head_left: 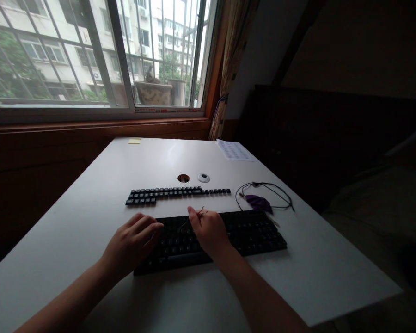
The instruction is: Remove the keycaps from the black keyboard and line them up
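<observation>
A black keyboard point(253, 231) lies slightly askew on the white table, with some keycaps off its upper left part. My left hand point(137, 238) is closed over the keyboard's left end, fingers bent together and thumb hidden. Above the middle of the keys, my right hand point(210, 231) is closed around a thin wire keycap puller point(184, 226); its wire ends poke out by the fingers, and the rest is hidden in the hand. Behind the keyboard, loose black keycaps point(166, 192) stand in neat rows, the front row shorter.
A coiled black cable point(280, 187) and a purple cloth-like piece point(259, 203) lie behind the keyboard's right end. Farther back are a cable hole point(183, 178), its white round cover point(204, 177), a printed sheet point(235, 151) and a yellow note point(134, 140). A barred window stands beyond.
</observation>
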Demonstrator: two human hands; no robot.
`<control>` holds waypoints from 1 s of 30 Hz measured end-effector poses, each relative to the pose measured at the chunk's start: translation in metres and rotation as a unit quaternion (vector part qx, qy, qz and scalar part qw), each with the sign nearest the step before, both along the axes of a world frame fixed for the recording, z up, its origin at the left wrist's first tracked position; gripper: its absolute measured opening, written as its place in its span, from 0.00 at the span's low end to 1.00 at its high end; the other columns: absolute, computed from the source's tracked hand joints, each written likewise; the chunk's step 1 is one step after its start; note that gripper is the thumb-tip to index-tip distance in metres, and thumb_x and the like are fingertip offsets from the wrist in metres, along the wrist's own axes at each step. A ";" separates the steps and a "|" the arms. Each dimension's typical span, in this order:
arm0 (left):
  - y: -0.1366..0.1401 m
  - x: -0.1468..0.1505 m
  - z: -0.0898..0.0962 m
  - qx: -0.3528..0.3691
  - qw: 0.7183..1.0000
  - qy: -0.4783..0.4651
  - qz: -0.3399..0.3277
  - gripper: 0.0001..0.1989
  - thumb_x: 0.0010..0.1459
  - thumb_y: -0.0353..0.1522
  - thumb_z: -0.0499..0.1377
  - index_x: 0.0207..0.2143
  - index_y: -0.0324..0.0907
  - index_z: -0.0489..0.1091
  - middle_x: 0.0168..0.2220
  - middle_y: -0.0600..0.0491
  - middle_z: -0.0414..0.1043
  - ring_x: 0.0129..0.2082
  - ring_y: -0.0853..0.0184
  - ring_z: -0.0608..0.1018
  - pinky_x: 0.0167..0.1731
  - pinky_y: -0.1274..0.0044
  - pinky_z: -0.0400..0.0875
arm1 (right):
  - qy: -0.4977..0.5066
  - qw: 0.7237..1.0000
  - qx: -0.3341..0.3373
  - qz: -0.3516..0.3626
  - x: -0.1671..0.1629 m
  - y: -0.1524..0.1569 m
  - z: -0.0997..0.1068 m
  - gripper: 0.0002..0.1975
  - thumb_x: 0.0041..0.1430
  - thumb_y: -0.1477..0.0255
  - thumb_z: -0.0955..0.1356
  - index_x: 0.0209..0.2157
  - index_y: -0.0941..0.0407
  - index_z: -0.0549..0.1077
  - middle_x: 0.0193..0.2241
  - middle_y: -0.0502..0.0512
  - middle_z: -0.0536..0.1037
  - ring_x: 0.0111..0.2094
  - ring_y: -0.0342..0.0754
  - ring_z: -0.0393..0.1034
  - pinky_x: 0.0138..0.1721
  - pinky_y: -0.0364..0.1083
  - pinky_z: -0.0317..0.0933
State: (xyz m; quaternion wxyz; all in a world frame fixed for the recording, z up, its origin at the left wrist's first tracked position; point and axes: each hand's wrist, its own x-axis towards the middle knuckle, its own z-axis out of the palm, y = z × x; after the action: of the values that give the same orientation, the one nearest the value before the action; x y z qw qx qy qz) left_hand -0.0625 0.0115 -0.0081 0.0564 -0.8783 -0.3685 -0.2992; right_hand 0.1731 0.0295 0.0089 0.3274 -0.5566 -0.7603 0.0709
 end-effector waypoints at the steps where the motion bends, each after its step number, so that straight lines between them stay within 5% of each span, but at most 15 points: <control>1: -0.001 0.001 0.000 -0.002 1.000 -0.002 -0.010 0.08 0.64 0.28 0.55 0.44 0.43 0.71 0.36 0.50 0.73 0.36 0.64 0.72 0.36 0.72 0.72 | 0.012 1.000 -0.004 0.004 -0.001 0.000 0.000 0.29 0.70 0.62 0.56 0.15 0.56 0.64 0.15 0.52 0.69 0.19 0.43 0.65 0.27 0.44 0.50; 14: -0.005 0.005 -0.004 0.024 0.995 0.063 -0.079 0.18 0.63 0.26 0.56 0.54 0.44 0.68 0.42 0.48 0.72 0.40 0.63 0.72 0.38 0.69 0.76 | 0.124 0.989 -0.056 0.061 -0.011 -0.008 0.001 0.28 0.69 0.60 0.56 0.15 0.54 0.55 0.13 0.47 0.61 0.17 0.40 0.57 0.24 0.43 0.48; 30: -0.004 0.003 -0.009 0.014 0.993 0.073 -0.094 0.13 0.62 0.25 0.57 0.48 0.43 0.71 0.40 0.48 0.72 0.38 0.63 0.73 0.36 0.70 0.75 | 0.097 0.991 -0.057 0.078 -0.015 -0.009 -0.001 0.28 0.70 0.61 0.56 0.16 0.55 0.58 0.14 0.48 0.64 0.18 0.40 0.61 0.26 0.42 0.51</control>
State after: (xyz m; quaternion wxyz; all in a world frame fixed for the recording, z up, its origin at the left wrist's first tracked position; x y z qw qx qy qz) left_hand -0.0598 0.0074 -0.0174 0.0670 -0.9278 -0.2745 -0.2436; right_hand 0.1584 0.0201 0.0077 0.3605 -0.5038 -0.7608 0.1935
